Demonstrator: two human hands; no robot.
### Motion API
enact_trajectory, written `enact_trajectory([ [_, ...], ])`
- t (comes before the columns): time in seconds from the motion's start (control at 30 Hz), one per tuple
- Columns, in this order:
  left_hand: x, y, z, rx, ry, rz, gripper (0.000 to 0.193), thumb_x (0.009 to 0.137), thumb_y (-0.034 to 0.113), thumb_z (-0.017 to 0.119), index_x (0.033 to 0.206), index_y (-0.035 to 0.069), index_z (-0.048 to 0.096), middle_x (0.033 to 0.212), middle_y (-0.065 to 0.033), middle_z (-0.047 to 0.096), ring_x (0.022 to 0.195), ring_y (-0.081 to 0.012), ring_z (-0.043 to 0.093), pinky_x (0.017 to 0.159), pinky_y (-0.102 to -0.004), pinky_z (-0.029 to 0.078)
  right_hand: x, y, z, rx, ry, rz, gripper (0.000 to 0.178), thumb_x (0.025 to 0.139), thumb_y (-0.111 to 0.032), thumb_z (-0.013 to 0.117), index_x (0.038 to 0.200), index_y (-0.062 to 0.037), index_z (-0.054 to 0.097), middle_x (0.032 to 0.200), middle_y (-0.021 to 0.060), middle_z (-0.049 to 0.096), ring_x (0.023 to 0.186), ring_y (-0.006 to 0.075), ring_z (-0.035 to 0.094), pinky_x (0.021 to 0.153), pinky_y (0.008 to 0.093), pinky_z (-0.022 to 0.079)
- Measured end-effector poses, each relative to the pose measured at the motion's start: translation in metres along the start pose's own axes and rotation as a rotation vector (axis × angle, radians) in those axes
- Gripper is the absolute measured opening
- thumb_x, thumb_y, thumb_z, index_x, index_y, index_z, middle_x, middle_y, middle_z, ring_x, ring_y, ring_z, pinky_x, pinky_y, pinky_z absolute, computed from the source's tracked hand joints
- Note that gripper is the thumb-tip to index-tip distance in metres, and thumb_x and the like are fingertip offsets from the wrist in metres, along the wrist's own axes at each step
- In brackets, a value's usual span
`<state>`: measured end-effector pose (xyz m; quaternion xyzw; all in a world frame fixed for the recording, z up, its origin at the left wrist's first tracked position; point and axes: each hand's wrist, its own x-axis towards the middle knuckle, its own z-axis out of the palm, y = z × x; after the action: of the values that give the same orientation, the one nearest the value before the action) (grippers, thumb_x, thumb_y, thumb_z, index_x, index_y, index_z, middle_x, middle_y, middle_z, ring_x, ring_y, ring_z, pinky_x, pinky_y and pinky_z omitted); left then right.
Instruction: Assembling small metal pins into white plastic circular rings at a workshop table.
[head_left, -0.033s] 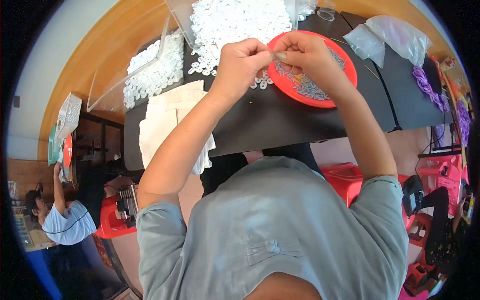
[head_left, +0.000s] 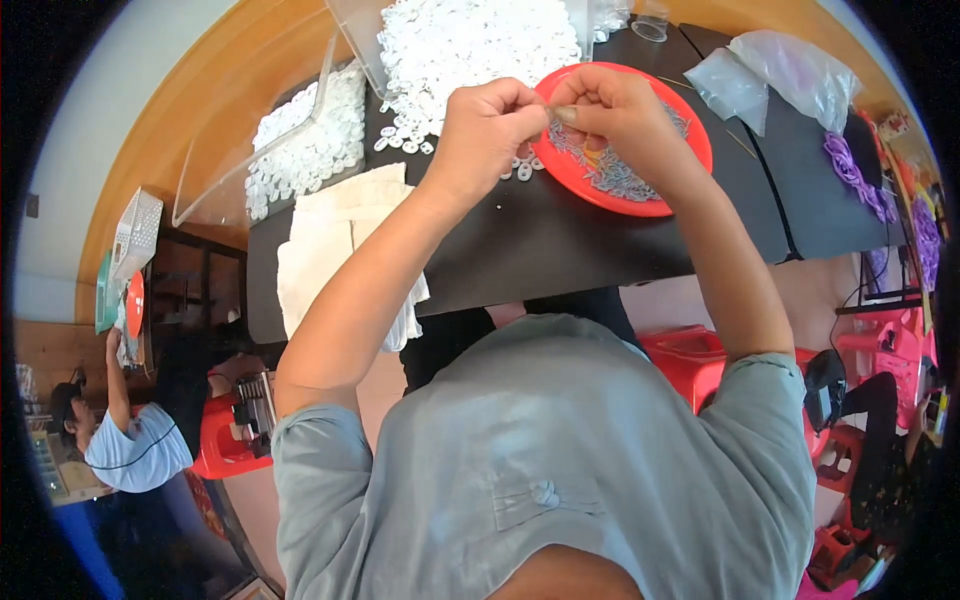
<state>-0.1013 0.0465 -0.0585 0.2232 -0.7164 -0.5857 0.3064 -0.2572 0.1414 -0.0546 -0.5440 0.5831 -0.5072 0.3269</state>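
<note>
My left hand (head_left: 492, 125) and my right hand (head_left: 607, 103) meet fingertip to fingertip at the left rim of a red round tray (head_left: 697, 170). Both are closed in a pinch. What they pinch is tiny and mostly hidden by the fingers, so I cannot tell its kind. Inside the tray lie many small grey slender pieces (head_left: 622, 180), and something orange shows under my right hand. Beyond my left hand spreads a big heap of small white oval pieces with holes (head_left: 470, 45), some of them loose on the black table (head_left: 560, 250).
A clear bin (head_left: 215, 185) with more white pieces stands at the left, near folded cream cloths (head_left: 325, 230). Clear plastic bags (head_left: 795, 75) and purple cord (head_left: 850, 175) lie at the right. A co-worker (head_left: 140, 445) sits far left; red stools (head_left: 680, 360) stand around.
My hands keep the same pinch at the tray with hardly any movement. The whole view has shifted very slightly.
</note>
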Motion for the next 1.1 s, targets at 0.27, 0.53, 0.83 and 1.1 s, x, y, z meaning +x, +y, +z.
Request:
enact_trajectory([
  [0.27,0.011,-0.011,0.022,-0.169,-0.012,-0.072,0.009,0.079,0.006,0.060,0.074,-0.001,0.062,0.062,-0.0031,0.058,0.048,-0.0072,0.049,0.041,-0.0223,0.038,-0.005,0.016,-0.019,-0.193,0.005,-0.123,0.009,0.089,-0.006,0.056,0.096,-0.0015,0.058,0.075,-0.0012,0.056,0.069,0.0050,0.051,0.060,0.0208,0.040],
  [0.53,0.013,-0.021,0.031,-0.389,0.025,-0.173,0.010,0.083,0.009,0.061,0.080,-0.001,0.061,0.065,-0.0055,0.059,0.046,-0.0091,0.051,0.037,-0.0213,0.037,-0.003,0.024,-0.023,-0.178,0.092,-0.132,0.006,0.091,-0.007,0.056,0.094,-0.0029,0.059,0.076,-0.0034,0.055,0.069,0.0039,0.049,0.060,0.0202,0.040],
  [0.83,0.012,-0.026,0.031,-0.391,0.037,-0.137,0.009,0.083,0.008,0.060,0.079,0.000,0.061,0.065,-0.0047,0.059,0.048,-0.0082,0.052,0.038,-0.0207,0.038,0.000,0.027,-0.019,-0.176,0.022,-0.079,0.005,0.089,-0.005,0.057,0.092,-0.0030,0.059,0.075,-0.0030,0.055,0.066,0.0040,0.049,0.057,0.0205,0.039],
  [1.1,0.008,-0.024,0.033,-0.309,0.065,-0.156,0.007,0.081,0.005,0.059,0.079,-0.001,0.060,0.064,-0.0028,0.057,0.049,-0.0068,0.051,0.041,-0.0206,0.039,-0.005,0.035,-0.007,-0.209,0.116,-0.126,0.004,0.089,-0.005,0.057,0.091,-0.0014,0.057,0.073,-0.0022,0.057,0.067,0.0053,0.052,0.058,0.0229,0.042],
])
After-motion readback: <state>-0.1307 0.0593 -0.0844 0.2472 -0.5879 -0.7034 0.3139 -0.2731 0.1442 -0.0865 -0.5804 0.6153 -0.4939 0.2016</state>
